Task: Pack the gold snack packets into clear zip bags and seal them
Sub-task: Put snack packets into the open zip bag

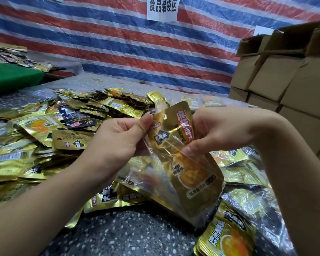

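Observation:
A gold snack packet (192, 174) stands tilted in mid-frame, its lower part inside a clear zip bag (155, 174) and its top with red lettering sticking out. My left hand (122, 137) pinches the bag's upper left edge between thumb and fingers. My right hand (216, 132) grips the packet's right side at the bag's mouth, fingers curled round it. A big heap of loose gold packets (44, 130) spreads over the floor to the left and behind my hands.
Filled clear bags (244, 202) lie at the right and lower right. Stacked cardboard boxes (288, 80) stand at the far right. A striped tarp wall (118, 43) carries a white sign (162, 8). Speckled floor (127, 235) shows below; a green surface (11, 76) sits at left.

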`<state>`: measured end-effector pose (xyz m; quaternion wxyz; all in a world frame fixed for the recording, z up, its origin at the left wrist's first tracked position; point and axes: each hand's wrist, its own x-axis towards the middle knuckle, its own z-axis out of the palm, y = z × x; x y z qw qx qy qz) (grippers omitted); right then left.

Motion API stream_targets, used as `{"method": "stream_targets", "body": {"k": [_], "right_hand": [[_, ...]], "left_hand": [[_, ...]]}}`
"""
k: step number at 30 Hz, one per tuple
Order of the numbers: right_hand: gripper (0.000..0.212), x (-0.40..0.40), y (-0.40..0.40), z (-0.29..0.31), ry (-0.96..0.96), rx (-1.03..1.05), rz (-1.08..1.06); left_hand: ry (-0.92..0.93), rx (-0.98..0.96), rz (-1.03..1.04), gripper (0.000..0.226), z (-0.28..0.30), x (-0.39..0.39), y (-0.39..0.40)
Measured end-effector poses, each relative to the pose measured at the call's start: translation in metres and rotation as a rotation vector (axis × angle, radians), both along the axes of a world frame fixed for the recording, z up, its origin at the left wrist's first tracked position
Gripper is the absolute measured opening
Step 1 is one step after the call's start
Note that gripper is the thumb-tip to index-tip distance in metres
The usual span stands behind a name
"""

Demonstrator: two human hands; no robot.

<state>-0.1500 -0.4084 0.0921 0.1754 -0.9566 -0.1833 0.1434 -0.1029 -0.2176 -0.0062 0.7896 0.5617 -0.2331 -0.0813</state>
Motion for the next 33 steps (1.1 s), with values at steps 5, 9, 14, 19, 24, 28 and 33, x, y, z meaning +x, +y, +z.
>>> {"method": "stream_targets", "body": {"k": [5, 9, 14, 19, 24, 28, 33], "right_hand": [[0.02, -0.004, 0.005, 0.0, 0.007, -0.119, -0.017], [0.026, -0.006, 0.016, -0.006, 0.017, -0.273, -0.033], [0.024, -0.009, 0.027, -0.011, -0.154, -0.308, -0.076], [0.029, -0.006, 0.018, -0.005, -0.552, -0.136, -0.177], [0.013, 0.0, 0.011, -0.005, -0.661, -0.048, -0.181], [0.014, 0.001, 0.013, -0.006, -0.71, -0.087, -0.135], [0.049, -0.008, 0.012, 0.006, -0.78, 0.026, -0.086]], "left_hand": [[-0.039, 0.066, 0.036, 0.034, 0.0, -0.003, -0.003], [-0.134, 0.125, 0.021, 0.04, 0.0, -0.008, -0.004], [-0.303, 0.173, 0.162, 0.039, 0.001, -0.005, 0.001], [-0.282, 0.042, 0.16, 0.037, 0.004, -0.002, 0.005], [-0.276, 0.174, 0.136, 0.032, -0.001, 0.006, 0.003], [-0.346, 0.171, 0.178, 0.02, 0.001, 0.005, 0.003], [-0.399, 0.049, 0.232, 0.02, 0.013, 0.0, 0.007]]}}
